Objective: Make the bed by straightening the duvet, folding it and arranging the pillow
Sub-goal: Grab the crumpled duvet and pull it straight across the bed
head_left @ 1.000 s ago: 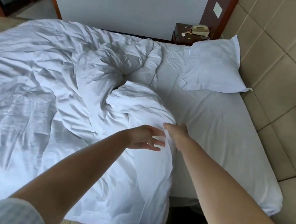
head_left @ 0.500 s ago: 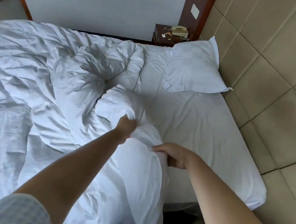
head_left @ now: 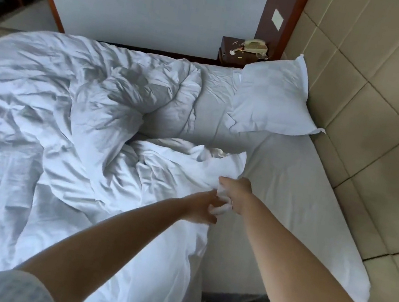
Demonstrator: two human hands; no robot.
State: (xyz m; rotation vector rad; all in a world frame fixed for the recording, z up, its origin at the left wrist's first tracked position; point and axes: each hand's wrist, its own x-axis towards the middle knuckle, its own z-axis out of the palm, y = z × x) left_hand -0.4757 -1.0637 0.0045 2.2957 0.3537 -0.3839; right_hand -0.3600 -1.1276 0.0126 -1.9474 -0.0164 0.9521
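Head view, only one there is: crumpled white fabric duvet (head_left: 70,135) lies bunched over the left and middle of the bed, ridge of folds running up toward the far side, with its near edge hanging off the foot-side by the person. Bare white fitted bed sheet (head_left: 291,191) shows on the right half, next to the beige padded tile-pattern headboard wall (head_left: 384,101). White rectangular fabric pillow (head_left: 271,102) sits at the far right corner, tilted against that wall, well apart from both hands. Left hand (head_left: 201,207) has fingers curled, pinching a wad of the duvet edge; right hand (head_left: 236,190) is just beside it, also closed on the same bunched edge, knuckles up, exact finger layout partly hidden by fabric. Hands nearly touching. Judgement: step in hand is finding and freeing the duvet edge to straighten it. To do it well, slide the hands apart along the hem so each holds a separate point, ideally out to the corners, then lift and shake toward the headboard so the inner fill spreads flat. Gripping one wad only drags the lump. Keep hold of cover and fill together, or the cover slips loose. Risk: pulling sideways rucks the sheet. Dark wooden bedside stand (head_left: 232,51) with beige corded telephone (head_left: 255,46) at far wall, out of the way.
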